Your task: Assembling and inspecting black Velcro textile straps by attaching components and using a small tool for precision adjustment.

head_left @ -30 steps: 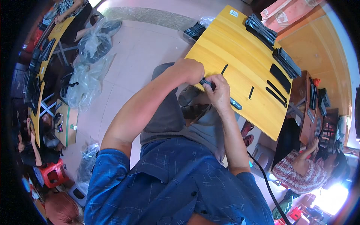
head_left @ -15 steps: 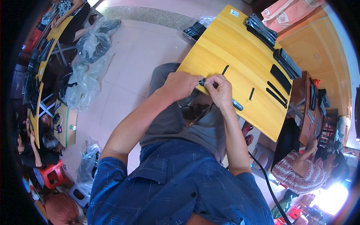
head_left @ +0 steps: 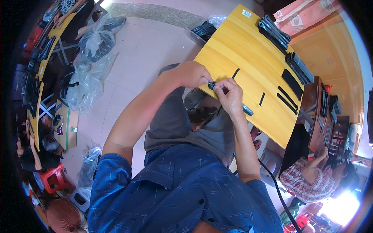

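Close to the yellow table's near edge, my two hands meet over a small dark piece (head_left: 211, 85), its kind too small to tell. My right hand (head_left: 230, 95) pinches it between thumb and fingers. My left hand (head_left: 193, 74) is closed beside it, fingertips touching its left side; what those fingertips grip is hidden. A thin black strip (head_left: 235, 73) lies just beyond my right hand, and a shorter black strip (head_left: 262, 99) to its right. Next to my right wrist rests a dark grey oblong object (head_left: 247, 110) with a light round mark.
On the yellow table (head_left: 221, 46) lie a black flat panel (head_left: 291, 84), two long black straps (head_left: 287, 100) and stacks of dark folded pieces (head_left: 299, 68). A bin of black items (head_left: 204, 30) stands behind. Plastic bags (head_left: 87, 91) lie left; a co-worker (head_left: 309, 176) sits right.
My left hand has risen slightly and turned, its wrist higher and fingers angled down toward the dark piece. My right hand keeps its pinch. The view has shifted slightly.
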The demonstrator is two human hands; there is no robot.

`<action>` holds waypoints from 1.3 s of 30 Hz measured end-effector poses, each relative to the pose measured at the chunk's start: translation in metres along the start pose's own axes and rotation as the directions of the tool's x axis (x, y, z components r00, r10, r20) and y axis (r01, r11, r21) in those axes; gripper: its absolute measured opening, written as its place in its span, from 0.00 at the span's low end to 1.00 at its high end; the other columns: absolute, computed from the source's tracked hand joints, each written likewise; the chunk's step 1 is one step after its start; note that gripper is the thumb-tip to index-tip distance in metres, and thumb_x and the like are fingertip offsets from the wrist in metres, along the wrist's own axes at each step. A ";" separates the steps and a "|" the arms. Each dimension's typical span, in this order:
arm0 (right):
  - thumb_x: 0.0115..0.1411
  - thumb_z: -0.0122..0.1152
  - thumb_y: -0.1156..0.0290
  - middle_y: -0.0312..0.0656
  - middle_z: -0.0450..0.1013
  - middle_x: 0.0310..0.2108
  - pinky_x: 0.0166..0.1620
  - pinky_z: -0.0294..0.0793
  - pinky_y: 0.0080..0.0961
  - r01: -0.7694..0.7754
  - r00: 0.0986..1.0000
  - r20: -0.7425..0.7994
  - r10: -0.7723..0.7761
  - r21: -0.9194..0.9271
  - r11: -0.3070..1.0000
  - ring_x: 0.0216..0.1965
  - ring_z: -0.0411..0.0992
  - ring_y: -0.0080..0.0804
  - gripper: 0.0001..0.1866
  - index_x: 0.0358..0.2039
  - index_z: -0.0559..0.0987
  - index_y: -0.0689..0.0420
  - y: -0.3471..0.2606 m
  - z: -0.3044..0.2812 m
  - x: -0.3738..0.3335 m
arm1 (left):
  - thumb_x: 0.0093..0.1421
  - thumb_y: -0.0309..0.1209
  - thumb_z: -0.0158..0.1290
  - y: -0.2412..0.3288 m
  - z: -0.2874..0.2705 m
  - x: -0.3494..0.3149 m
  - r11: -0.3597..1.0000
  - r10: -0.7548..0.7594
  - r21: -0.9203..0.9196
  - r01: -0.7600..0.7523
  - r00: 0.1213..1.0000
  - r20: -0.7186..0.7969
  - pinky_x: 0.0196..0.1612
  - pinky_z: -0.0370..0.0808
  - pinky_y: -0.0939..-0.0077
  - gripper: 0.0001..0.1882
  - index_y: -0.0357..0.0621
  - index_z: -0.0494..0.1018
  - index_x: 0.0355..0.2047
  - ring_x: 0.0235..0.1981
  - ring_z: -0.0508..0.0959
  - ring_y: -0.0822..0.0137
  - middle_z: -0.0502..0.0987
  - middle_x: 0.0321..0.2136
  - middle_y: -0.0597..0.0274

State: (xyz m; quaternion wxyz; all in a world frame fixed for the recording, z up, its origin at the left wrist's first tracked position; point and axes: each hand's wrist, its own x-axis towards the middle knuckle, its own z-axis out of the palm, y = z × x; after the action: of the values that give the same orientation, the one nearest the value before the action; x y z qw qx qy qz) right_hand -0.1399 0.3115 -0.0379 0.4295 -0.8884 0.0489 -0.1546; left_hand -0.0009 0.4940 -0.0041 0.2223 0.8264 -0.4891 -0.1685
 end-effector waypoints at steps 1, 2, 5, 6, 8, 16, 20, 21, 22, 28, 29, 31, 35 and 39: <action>0.56 0.70 0.78 0.38 0.71 0.25 0.33 0.71 0.24 0.013 1.000 0.006 -0.013 -0.016 1.000 0.27 0.71 0.27 0.03 0.30 0.82 0.61 0.002 0.000 0.000 | 0.63 0.39 0.57 -0.002 -0.003 0.005 0.998 0.006 -0.060 -0.001 0.997 0.072 0.45 0.79 0.57 0.13 0.57 0.86 0.44 0.39 0.84 0.52 0.86 0.37 0.56; 0.56 0.70 0.78 0.38 0.71 0.25 0.33 0.71 0.24 0.016 1.000 0.006 -0.015 -0.018 1.000 0.27 0.71 0.27 0.03 0.30 0.82 0.61 0.003 0.000 -0.001 | 0.62 0.39 0.58 -0.004 -0.007 0.009 0.993 0.016 -0.120 0.001 0.990 0.142 0.45 0.79 0.58 0.12 0.56 0.86 0.44 0.40 0.84 0.53 0.85 0.39 0.56; 0.56 0.70 0.78 0.38 0.70 0.25 0.33 0.70 0.24 0.044 0.999 0.018 -0.044 -0.011 0.999 0.26 0.71 0.27 0.03 0.30 0.82 0.60 0.001 0.001 -0.001 | 0.62 0.38 0.58 -0.014 -0.007 0.019 0.991 0.081 -0.122 -0.058 0.977 0.196 0.45 0.78 0.60 0.12 0.54 0.86 0.44 0.40 0.84 0.54 0.86 0.39 0.56; 0.56 0.70 0.78 0.38 0.70 0.25 0.33 0.70 0.24 0.045 0.999 0.014 -0.045 -0.025 0.999 0.26 0.70 0.27 0.03 0.30 0.82 0.60 0.002 0.000 -0.001 | 0.62 0.38 0.58 -0.011 -0.009 0.023 0.991 0.082 -0.121 -0.059 0.978 0.193 0.45 0.78 0.60 0.12 0.54 0.86 0.44 0.40 0.84 0.54 0.86 0.39 0.56; 0.56 0.70 0.78 0.37 0.71 0.25 0.33 0.70 0.23 0.050 0.999 0.011 -0.050 -0.040 0.998 0.26 0.70 0.26 0.03 0.30 0.82 0.60 0.004 0.001 -0.001 | 0.62 0.38 0.59 -0.006 -0.014 0.028 0.995 0.043 -0.097 -0.017 0.960 0.277 0.45 0.78 0.60 0.13 0.54 0.85 0.45 0.41 0.84 0.55 0.86 0.40 0.56; 0.55 0.70 0.72 0.40 0.75 0.24 0.34 0.73 0.27 -0.137 0.990 -0.020 0.139 0.079 0.987 0.26 0.74 0.30 0.05 0.27 0.83 0.59 0.011 0.007 0.004 | 0.66 0.40 0.53 0.000 0.019 -0.017 1.000 -0.011 0.018 0.012 0.999 -0.050 0.41 0.78 0.50 0.12 0.50 0.81 0.40 0.37 0.83 0.47 0.84 0.34 0.53; 0.55 0.70 0.71 0.40 0.76 0.24 0.33 0.74 0.26 -0.179 0.984 -0.003 0.179 0.065 0.982 0.26 0.75 0.29 0.05 0.27 0.83 0.59 0.018 0.009 0.009 | 0.68 0.42 0.50 0.004 0.032 -0.029 0.999 -0.038 0.015 0.041 0.979 -0.199 0.38 0.77 0.47 0.12 0.49 0.78 0.36 0.35 0.83 0.46 0.82 0.31 0.50; 0.55 0.70 0.71 0.39 0.77 0.24 0.33 0.74 0.25 -0.203 0.979 0.011 0.203 0.097 0.974 0.25 0.75 0.27 0.05 0.28 0.84 0.59 0.020 0.010 0.010 | 0.68 0.42 0.50 0.008 0.030 -0.031 0.999 -0.035 0.016 0.039 0.979 -0.201 0.38 0.77 0.47 0.12 0.49 0.78 0.36 0.35 0.83 0.46 0.82 0.31 0.50; 0.55 0.70 0.70 0.38 0.77 0.23 0.33 0.74 0.25 -0.226 0.974 0.025 0.225 0.128 0.966 0.25 0.75 0.25 0.05 0.28 0.84 0.58 0.022 0.010 0.011 | 0.68 0.42 0.50 0.012 0.029 -0.033 0.996 -0.080 0.009 0.084 0.978 -0.192 0.38 0.77 0.47 0.13 0.48 0.77 0.35 0.35 0.82 0.45 0.82 0.30 0.49; 0.56 0.70 0.70 0.34 0.78 0.22 0.32 0.74 0.22 -0.279 0.960 0.051 0.274 0.181 0.943 0.25 0.74 0.20 0.05 0.28 0.85 0.58 0.020 0.010 0.011 | 0.64 0.49 0.56 0.015 0.046 -0.047 0.905 -0.282 -0.377 0.197 0.942 -0.184 0.34 0.75 0.54 0.22 0.39 0.77 0.31 0.30 0.81 0.46 0.80 0.27 0.46; 0.56 0.70 0.70 0.34 0.78 0.22 0.32 0.74 0.22 -0.276 0.961 0.047 0.272 0.182 0.944 0.25 0.74 0.20 0.05 0.28 0.85 0.58 0.020 0.008 0.011 | 0.63 0.52 0.58 0.016 0.051 -0.046 0.858 -0.302 -0.481 0.183 0.936 -0.182 0.34 0.75 0.56 0.25 0.37 0.77 0.31 0.28 0.81 0.48 0.80 0.26 0.47; 0.60 0.68 0.75 0.28 0.77 0.26 0.34 0.71 0.16 -0.318 0.947 0.111 0.300 0.220 0.922 0.27 0.70 0.14 0.02 0.31 0.84 0.60 0.014 0.004 0.010 | 0.62 0.52 0.59 0.021 0.064 -0.042 0.821 -0.325 -0.543 0.174 0.925 -0.195 0.32 0.74 0.59 0.26 0.36 0.77 0.31 0.25 0.79 0.54 0.79 0.24 0.50; 0.62 0.67 0.75 0.27 0.77 0.27 0.35 0.71 0.15 -0.308 0.951 0.130 0.279 0.375 0.874 0.28 0.70 0.13 0.02 0.33 0.84 0.59 0.006 -0.001 -0.012 | 0.64 0.48 0.59 0.034 0.071 -0.035 0.598 -0.402 -0.763 0.243 0.915 -0.023 0.26 0.72 0.69 0.23 0.35 0.78 0.31 0.19 0.75 0.69 0.77 0.20 0.59; 0.60 0.68 0.75 0.28 0.76 0.25 0.33 0.70 0.18 -0.334 0.940 0.121 0.318 0.498 0.800 0.27 0.70 0.15 0.02 0.32 0.84 0.59 0.000 -0.009 -0.036 | 0.65 0.42 0.57 0.058 0.060 -0.042 0.546 -0.298 -0.817 0.186 0.954 0.017 0.23 0.70 0.74 0.18 0.37 0.78 0.32 0.18 0.73 0.74 0.76 0.20 0.63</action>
State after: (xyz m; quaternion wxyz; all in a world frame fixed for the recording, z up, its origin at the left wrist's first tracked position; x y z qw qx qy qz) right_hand -0.1767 0.3128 -0.0406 0.6704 -0.7229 0.1512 -0.0717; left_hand -0.0929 0.4938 -0.0212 0.5787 0.7015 -0.2244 -0.3503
